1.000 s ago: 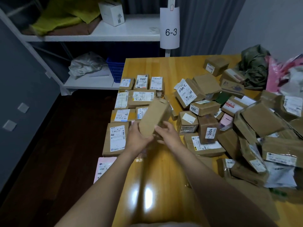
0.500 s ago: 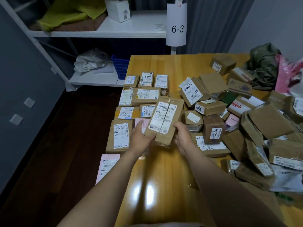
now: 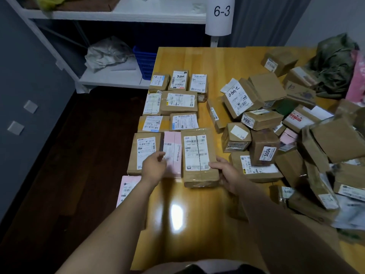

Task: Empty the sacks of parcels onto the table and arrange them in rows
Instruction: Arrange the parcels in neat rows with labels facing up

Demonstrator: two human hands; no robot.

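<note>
Right hand (image 3: 225, 173): we pinch the brown parcel (image 3: 198, 155) at its near-right corner;
Left hand (image 3: 154, 168): fingers loosely curled over the pink parcel (image 3: 173, 143), left of it

White shelving (image 3: 118, 16) (tag (image 3: 219, 18) reads 6-3), dark wood floor (image 3: 79, 155), grey wall (image 3: 29, 76).

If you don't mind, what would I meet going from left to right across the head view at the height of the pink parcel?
Floor → brown box → pink parcel → taped box → right hand → box marked 3004.
</note>
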